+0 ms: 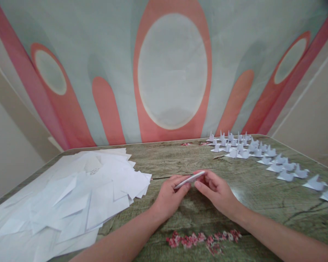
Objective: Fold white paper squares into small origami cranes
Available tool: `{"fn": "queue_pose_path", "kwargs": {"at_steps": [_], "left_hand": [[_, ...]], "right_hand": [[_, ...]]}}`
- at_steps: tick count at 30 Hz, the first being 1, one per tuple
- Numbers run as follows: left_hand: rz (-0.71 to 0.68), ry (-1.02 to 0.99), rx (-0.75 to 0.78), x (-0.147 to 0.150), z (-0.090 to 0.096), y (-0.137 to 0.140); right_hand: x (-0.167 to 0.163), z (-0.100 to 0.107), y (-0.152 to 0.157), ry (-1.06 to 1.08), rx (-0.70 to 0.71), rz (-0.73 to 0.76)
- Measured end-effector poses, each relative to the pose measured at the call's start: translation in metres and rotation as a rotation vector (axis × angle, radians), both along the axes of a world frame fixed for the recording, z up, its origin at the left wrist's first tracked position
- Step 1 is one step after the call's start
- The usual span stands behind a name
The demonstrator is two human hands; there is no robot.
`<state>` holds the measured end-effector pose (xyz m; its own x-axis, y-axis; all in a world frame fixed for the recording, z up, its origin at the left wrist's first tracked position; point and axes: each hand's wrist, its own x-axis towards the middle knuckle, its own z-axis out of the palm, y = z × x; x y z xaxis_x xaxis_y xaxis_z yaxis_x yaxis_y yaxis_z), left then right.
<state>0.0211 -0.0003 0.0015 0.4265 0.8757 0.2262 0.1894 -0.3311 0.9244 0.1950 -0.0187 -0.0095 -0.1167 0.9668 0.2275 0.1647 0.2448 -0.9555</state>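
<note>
A small piece of folded white paper (190,179) is held just above the table, seen nearly edge-on. My left hand (171,193) grips its left end, thumb below and fingers behind. At the other end, my right hand (214,187) pinches the paper's right tip with curled fingers. The exact fold of the paper cannot be made out from this angle. To the right stand several folded white paper cranes (281,160) in slanting rows. On the left lies a broad, loose heap of white paper sheets (71,203).
The wood-patterned table (158,160) bears a printed strip of pink flowers (202,240) near its front. Its far edge meets a backdrop (114,120) with coral and grey-green shapes. Some sheets in the heap jut toward my left hand.
</note>
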Motion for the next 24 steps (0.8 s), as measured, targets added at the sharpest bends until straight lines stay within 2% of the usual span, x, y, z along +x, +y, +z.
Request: {"fn": "queue_pose_path", "kwargs": {"at_steps": [7, 13, 18, 24], "left_hand": [[-0.027, -0.046, -0.151, 0.001, -0.003, -0.002], [-0.029, -0.154, -0.176, 0.002, 0.0, -0.003], [0.082, -0.386, -0.357, 0.004, -0.005, 0.002], [0.145, -0.549, -0.415, 0.003, -0.007, 0.007]], "right_hand": [[0.0, -0.005, 0.003, -0.072, 0.026, -0.145], [-0.001, 0.004, -0.001, -0.183, 0.113, -0.03], [-0.003, 0.002, -0.005, -0.135, -0.032, 0.021], [0.0, -0.001, -0.002, -0.108, -0.148, 0.005]]}}
